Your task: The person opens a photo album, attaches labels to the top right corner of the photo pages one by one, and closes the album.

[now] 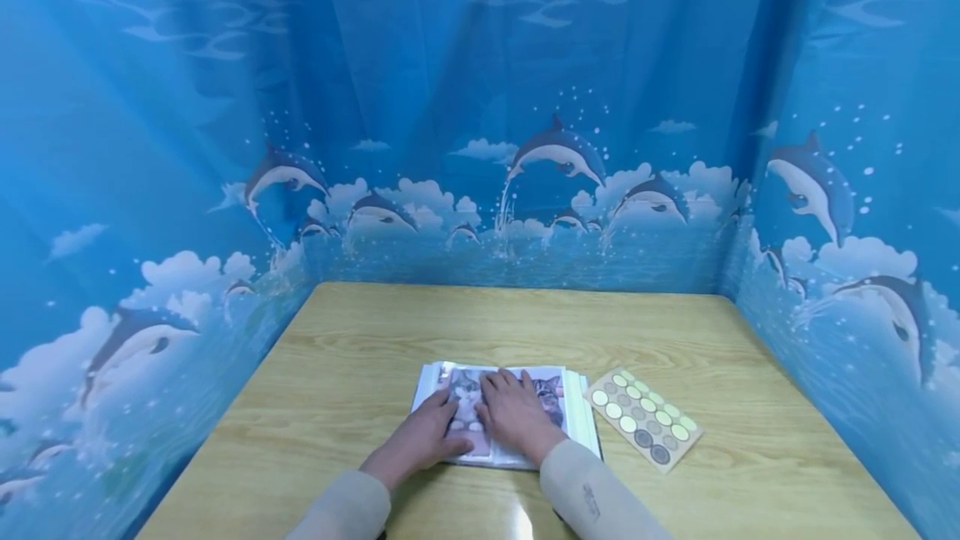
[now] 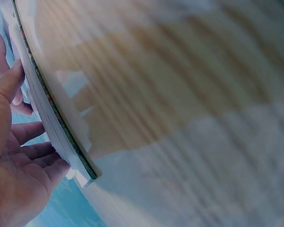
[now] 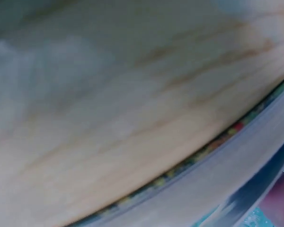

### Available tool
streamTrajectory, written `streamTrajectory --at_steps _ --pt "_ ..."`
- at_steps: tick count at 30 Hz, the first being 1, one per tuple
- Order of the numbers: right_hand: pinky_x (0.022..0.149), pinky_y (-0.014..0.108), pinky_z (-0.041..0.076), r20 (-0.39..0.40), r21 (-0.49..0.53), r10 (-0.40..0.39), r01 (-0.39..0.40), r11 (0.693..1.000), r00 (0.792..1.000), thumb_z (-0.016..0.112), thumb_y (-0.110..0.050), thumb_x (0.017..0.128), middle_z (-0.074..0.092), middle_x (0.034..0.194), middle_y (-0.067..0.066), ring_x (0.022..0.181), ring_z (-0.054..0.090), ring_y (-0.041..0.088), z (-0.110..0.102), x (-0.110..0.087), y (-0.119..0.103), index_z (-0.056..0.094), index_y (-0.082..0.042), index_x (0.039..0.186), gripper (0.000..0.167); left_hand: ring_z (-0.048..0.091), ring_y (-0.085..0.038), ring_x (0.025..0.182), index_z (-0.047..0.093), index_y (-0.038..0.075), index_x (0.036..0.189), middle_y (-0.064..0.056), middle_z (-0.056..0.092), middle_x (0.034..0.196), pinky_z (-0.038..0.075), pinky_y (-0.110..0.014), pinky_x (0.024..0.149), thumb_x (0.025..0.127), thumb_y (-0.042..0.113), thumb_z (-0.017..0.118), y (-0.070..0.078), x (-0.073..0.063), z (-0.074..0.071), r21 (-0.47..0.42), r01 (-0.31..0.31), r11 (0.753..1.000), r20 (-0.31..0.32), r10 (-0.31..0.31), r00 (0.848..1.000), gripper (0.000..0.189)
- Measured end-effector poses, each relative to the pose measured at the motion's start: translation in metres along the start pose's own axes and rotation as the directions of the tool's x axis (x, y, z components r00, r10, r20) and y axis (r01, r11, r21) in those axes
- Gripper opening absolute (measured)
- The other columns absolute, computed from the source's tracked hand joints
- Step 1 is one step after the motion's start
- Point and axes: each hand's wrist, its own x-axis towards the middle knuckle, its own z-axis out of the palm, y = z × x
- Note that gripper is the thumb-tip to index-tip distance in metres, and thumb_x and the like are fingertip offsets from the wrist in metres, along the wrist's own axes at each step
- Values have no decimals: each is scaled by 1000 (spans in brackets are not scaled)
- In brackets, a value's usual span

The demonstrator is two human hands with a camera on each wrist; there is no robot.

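An open photo album (image 1: 579, 417) lies on the table, with cat pictures in its clear sleeves: a pale cat photo (image 1: 467, 408) on the left page and a tabby cat photo (image 1: 552, 398) on the right. My left hand (image 1: 423, 433) rests over the left page, thumb spread toward the lower edge. Fingers extended, my right hand (image 1: 517, 415) lies flat across the middle of the album. In the left wrist view the left hand (image 2: 23, 175) is seen along the album's page edges (image 2: 49, 118). The right wrist view shows the album's patterned cover edge (image 3: 199, 153).
Right of the album lies a sheet of round stickers (image 1: 637, 419), pale green and grey, set at an angle. The wood-grain table (image 1: 337, 357) is bordered at the back and sides by a blue dolphin-print curtain (image 1: 420, 107).
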Motion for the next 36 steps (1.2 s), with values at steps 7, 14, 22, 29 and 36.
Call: streamTrajectory --at_steps 7,14,22,29,36 --pt "114 64 23 41 4 9 -9 1000 999 44 -40 104 47 148 11 139 38 36 -2 0 0 47 -7 147 54 42 -46 133 52 -11 134 -33 40 145 36 -55 110 85 41 77 -1 0 0 -6 11 1000 10 -11 1000 75" --pt "114 64 20 77 13 45 -46 999 996 44 -44 103 45 151 8 141 36 36 -5 -1 -4 46 -9 147 56 41 -46 134 51 -11 136 -33 39 147 35 -55 111 85 43 76 -2 1 1 -5 20 1000 17 -20 1000 78" --pt "116 62 17 133 -1 92 -92 996 987 40 -47 103 42 154 7 143 32 35 -9 1 -10 45 -10 149 59 42 -47 133 52 -12 134 -35 39 145 35 -55 110 85 41 76 -2 -1 1 -14 -6 1000 -2 6 1000 77" --pt "116 61 17 146 -9 98 -98 995 984 41 -47 103 41 154 7 144 31 35 -9 1 -12 45 -11 149 59 40 -46 134 51 -11 136 -33 38 147 34 -55 111 86 42 75 -2 -1 0 -24 13 1000 11 -13 1000 76" --pt "116 61 18 146 -9 96 -95 995 985 41 -47 103 41 154 6 144 31 34 -7 2 -10 44 -11 149 59 38 -46 136 50 -10 137 -32 36 149 33 -56 112 86 42 74 0 -1 -2 -30 38 999 32 -37 999 77"
